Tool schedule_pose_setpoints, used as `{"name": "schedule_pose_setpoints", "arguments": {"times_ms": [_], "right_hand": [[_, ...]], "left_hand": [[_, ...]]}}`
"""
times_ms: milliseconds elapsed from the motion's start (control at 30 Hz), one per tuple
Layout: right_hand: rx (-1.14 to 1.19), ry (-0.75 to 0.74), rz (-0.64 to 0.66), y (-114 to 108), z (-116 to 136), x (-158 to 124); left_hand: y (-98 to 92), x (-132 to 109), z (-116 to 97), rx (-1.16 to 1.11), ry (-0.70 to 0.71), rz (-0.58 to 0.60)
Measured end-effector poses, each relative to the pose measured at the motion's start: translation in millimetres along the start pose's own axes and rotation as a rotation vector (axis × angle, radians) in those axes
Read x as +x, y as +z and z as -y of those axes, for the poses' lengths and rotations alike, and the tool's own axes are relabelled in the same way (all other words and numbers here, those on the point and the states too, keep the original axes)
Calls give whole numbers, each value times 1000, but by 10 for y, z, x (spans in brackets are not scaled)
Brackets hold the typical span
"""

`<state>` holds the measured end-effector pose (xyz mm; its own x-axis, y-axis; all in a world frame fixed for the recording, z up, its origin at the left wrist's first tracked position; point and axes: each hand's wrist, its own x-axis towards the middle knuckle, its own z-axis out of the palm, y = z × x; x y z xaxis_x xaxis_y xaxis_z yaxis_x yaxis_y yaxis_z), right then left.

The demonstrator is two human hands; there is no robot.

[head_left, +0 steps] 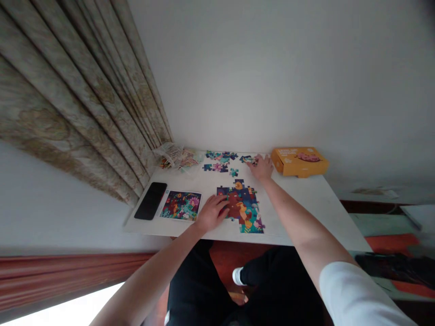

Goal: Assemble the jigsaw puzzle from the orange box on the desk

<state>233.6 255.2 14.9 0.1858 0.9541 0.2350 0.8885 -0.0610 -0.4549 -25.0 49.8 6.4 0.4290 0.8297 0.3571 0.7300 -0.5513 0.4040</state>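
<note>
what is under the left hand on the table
The left hand lies on the left edge of the partly assembled jigsaw puzzle on the white table. It covers the pieces there, so whether it holds a loose piece cannot be seen.

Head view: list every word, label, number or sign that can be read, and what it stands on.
No text here is readable.
On the orange box: pale lettering on its top, too blurred to read.
On the picture card and the puzzle: artwork only, no words can be made out.
On the phone: dark screen, no text.
</note>
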Motion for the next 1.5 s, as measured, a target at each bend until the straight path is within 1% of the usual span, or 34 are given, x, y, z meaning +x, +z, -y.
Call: {"name": "schedule_pose_setpoints", "arguments": {"times_ms": [33, 67, 133, 200, 267, 333, 467, 533, 600, 700, 767, 833, 933, 1067, 1133, 1167, 1233, 1333, 1433, 1500], "right_hand": [[-17, 14, 54, -10, -52, 57], [-22, -6, 108, -8, -101, 96], [2, -110, 173, 23, -193, 108], [56, -231, 172, 75, -286, 49], [129, -320, 143, 119, -387, -44], [204, -362, 110, 139, -493, -134], [302, -345, 51, 101, -659, -262], [306, -322, 15, 69, -694, -300], [299, -295, -31, 47, -699, -321], [343, -238, -108, 39, -685, -316], [389, -192, -169, 39, -684, -298], [401, -146, -228, 34, -691, -280], [339, -92, -246, 10, -692, -274], [202, -74, -188, -39, -640, -296], [129, -82, -153, -62, -596, -310], [91, -87, -129, -72, -572, -318], [23, -97, -82, -83, -527, -334], [-58, -134, -31, -76, -477, -350], [-115, -162, 9, -36, -467, -327], [-103, -151, -3, 7, -484, -275]], "left_hand": [[-8, 50, 51, -3, -18, -12], [-16, 117, 109, -4, -33, -22], [-32, 301, 233, 5, -58, -36], [-32, 552, 337, 27, -80, -33], [0, 856, 396, 53, -86, -5], [73, 1187, 397, 72, -88, 42], [308, 1794, 281, 90, -124, 146], [432, 2008, 207, 104, -122, 187], [532, 2149, 145, 134, -105, 226], [612, 2252, 86, 198, -115, 250], [618, 2278, 81, 224, -145, 245], [592, 2288, 122, 233, -167, 240], [504, 2286, 293, 244, -181, 237], [339, 2268, 639, 267, -217, 204], [276, 2266, 750, 286, -255, 173], [263, 2271, 767, 290, -258, 164], [281, 2291, 712, 274, -204, 171], [410, 2340, 469, 224, -69, 239], [549, 2360, 223, 219, -53, 299], [584, 2329, 146, 240, -64, 294]]}}
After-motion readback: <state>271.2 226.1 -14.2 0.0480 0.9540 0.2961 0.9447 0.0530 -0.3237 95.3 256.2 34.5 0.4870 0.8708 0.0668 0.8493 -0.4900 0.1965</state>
